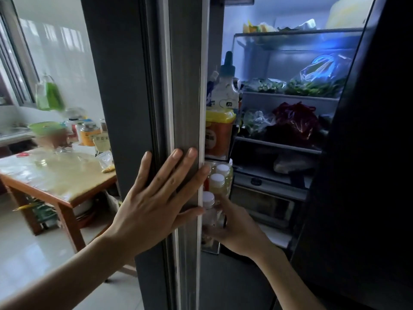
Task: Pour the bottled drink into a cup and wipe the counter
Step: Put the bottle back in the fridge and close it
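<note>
The fridge stands open in front of me. My left hand (161, 198) lies flat with spread fingers against the edge of the left fridge door (183, 86). My right hand (234, 227) reaches into the lower door rack and is closed around a small clear bottle with a white cap (209, 209). Two more white-capped bottles of pale yellow drink (220, 182) stand just behind it in the same rack. No cup is in view.
Sauce bottles (224, 90) and an orange jar with a yellow lid (219, 130) fill the upper door rack. Bagged vegetables (295, 121) sit on the fridge shelves. The dark right door (368, 153) is close on the right. A wooden table (55, 175) with jars stands at left.
</note>
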Demonstrator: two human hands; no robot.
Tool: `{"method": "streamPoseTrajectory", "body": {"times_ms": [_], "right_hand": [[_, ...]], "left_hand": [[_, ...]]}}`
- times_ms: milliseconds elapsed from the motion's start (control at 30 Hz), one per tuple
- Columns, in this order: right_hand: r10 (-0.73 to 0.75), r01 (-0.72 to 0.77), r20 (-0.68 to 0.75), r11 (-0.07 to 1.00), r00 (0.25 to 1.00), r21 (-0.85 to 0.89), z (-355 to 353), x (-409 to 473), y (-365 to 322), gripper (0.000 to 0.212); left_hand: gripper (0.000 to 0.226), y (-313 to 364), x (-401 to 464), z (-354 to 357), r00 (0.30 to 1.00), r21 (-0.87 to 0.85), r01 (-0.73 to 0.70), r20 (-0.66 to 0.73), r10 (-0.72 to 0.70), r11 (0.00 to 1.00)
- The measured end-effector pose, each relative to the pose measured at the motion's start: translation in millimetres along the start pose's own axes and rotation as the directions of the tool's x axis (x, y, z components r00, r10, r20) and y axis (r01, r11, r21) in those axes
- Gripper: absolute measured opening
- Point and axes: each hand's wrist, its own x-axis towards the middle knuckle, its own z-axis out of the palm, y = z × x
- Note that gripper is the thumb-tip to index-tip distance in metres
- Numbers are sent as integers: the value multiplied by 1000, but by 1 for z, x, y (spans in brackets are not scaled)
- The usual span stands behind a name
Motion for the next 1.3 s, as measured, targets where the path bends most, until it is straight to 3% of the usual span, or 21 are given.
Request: {"method": "streamPoseTrajectory", "body": {"times_ms": [333,467,700,867,1000,1100,1167,1300], "right_hand": [[58,-58,-8,998,998,-25,-6,-13,-7,60],[76,-86,-72,987,994,-135,-15,-43,-2,81],[92,-137,-164,949,982,-285,-42,-94,-4,78],[122,-200,-271,938,955,-282,-60,-112,2,76],[214,-305,-361,927,908,-217,-67,-142,15,73],[253,-368,-413,901,875,-229,-72,-169,29,73],[277,-404,-447,889,850,-218,-79,-178,33,71],[268,-439,-542,873,797,-213,-95,-185,42,73]], "left_hand": [[73,9,6,0,1000,-14,1,-13,-1,1000],[72,18,11,-1,999,-7,-9,-33,8,1000],[69,57,36,-6,998,58,28,-50,-25,998],[67,102,72,-16,999,-44,12,-38,-14,999],[62,114,98,-27,994,-143,-112,-26,109,983],[56,102,115,-31,988,-218,-60,-151,27,974],[66,92,129,-22,981,-276,16,-181,-68,961],[97,115,164,3,966,-524,156,-95,-240,837]]}}
